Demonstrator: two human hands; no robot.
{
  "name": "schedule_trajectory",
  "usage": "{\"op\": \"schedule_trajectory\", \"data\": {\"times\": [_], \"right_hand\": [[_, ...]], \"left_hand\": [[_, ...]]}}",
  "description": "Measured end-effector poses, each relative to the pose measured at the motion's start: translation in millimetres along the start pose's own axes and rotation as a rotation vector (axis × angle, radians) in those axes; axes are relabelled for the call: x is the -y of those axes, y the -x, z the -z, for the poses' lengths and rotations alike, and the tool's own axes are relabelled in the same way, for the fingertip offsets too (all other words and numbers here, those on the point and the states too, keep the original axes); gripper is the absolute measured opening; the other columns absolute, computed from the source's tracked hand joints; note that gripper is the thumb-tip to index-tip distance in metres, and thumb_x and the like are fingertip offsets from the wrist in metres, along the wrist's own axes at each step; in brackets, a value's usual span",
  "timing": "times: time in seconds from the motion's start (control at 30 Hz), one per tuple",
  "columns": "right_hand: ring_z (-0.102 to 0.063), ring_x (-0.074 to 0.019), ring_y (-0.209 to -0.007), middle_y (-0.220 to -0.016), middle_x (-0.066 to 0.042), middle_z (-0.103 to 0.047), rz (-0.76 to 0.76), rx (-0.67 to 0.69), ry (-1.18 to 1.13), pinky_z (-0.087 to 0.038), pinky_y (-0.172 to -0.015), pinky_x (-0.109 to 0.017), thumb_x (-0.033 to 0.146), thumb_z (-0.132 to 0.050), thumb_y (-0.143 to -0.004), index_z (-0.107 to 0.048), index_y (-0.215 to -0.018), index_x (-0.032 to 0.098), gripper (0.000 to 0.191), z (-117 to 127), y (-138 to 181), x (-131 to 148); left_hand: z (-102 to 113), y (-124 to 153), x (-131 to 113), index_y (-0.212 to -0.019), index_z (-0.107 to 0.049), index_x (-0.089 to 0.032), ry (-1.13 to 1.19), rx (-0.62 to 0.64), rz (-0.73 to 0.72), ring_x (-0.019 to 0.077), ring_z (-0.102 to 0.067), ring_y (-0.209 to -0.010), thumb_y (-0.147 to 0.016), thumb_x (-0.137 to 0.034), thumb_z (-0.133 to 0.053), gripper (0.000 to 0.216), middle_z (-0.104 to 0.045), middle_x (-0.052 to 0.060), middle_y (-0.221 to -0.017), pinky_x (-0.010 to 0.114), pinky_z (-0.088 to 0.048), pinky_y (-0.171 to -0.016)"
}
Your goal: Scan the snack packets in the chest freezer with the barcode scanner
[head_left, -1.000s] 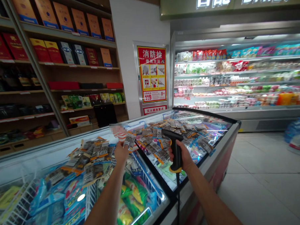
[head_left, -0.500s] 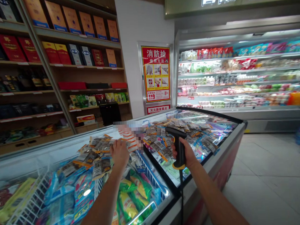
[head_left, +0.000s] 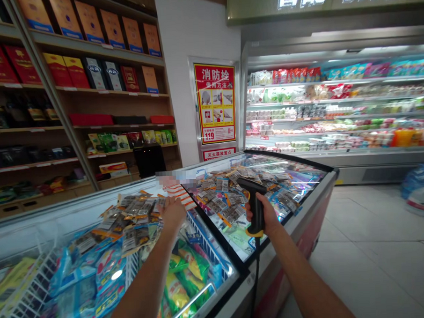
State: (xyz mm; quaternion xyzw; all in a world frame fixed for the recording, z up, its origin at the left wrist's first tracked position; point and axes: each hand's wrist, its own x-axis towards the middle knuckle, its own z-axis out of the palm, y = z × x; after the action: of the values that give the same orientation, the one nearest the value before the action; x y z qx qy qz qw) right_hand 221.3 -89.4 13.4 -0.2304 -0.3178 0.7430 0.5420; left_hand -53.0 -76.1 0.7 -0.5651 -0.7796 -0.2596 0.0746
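My right hand (head_left: 267, 215) is wrapped around the grip of a black barcode scanner (head_left: 256, 207) with yellow trim, held upright above the freezer's edge; its cord hangs down. My left hand (head_left: 174, 212) reaches over the open part of the chest freezer. Its fingers are curled at the near edge of a flat orange-and-white striped item (head_left: 181, 194), partly blurred out, and my fingertips are partly hidden. Small brown snack packets (head_left: 138, 206) with orange edges lie heaped just left of that hand. More such packets (head_left: 217, 203) are spread over the freezer's right part.
Green and yellow bags (head_left: 181, 291) and blue bags (head_left: 80, 291) fill the freezer, with white wire baskets (head_left: 24, 298) among them. The freezer's dark frame (head_left: 218, 233) divides it. Shelves of boxes (head_left: 113, 76) stand behind, and a lit refrigerated display (head_left: 318, 112) at the right.
My view has turned slightly right. My left hand and the striped item have shifted a little right over the freezer. The scanner remains in my right hand.
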Motion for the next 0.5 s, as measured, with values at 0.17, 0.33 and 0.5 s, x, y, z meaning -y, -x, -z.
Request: {"op": "schedule_trajectory", "data": {"times": [0.17,0.33,0.5], "right_hand": [[-0.047,-0.0092,-0.036,-0.050,0.002,-0.054,0.017,-0.010,0.011,-0.037,-0.034,-0.020,0.041,-0.055,-0.070,-0.056,-0.081,0.016,0.027,2.3,0.7,-0.1],[-0.046,-0.0091,-0.034,-0.048,0.002,-0.054,0.001,-0.049,0.033,-0.037,-0.033,-0.020,0.041,-0.055,-0.071,-0.056,-0.083,0.016,0.028,1.7,2.1,-1.4],[-0.047,-0.0091,-0.034,-0.048,0.002,-0.055,0.004,-0.056,0.039,-0.037,-0.032,-0.020,0.042,-0.058,-0.068,-0.056,-0.083,0.016,0.030,0.6,1.9,-2.8]], "left_hand": [[-17.9,-6.4,-44.1,-0.118,-0.049,-0.019,-0.009,0.075,-0.101,0.0252,-0.036,-0.122,-0.082,-0.024,-0.038,0.038,-0.047,0.012,-0.129,0.055,-0.018,-0.101],[-31.7,-19.4,-63.9,-0.118,-0.049,-0.017,0.000,0.206,-0.052,0.0295,-0.040,-0.119,-0.080,-0.030,-0.045,0.041,-0.051,0.015,-0.124,0.057,-0.021,-0.097],[-34.0,-25.3,-65.3,-0.117,-0.050,-0.012,-0.010,0.246,0.014,0.0337,-0.044,-0.115,-0.069,-0.037,-0.059,0.054,-0.049,0.020,-0.123,0.051,-0.031,-0.093]]}}
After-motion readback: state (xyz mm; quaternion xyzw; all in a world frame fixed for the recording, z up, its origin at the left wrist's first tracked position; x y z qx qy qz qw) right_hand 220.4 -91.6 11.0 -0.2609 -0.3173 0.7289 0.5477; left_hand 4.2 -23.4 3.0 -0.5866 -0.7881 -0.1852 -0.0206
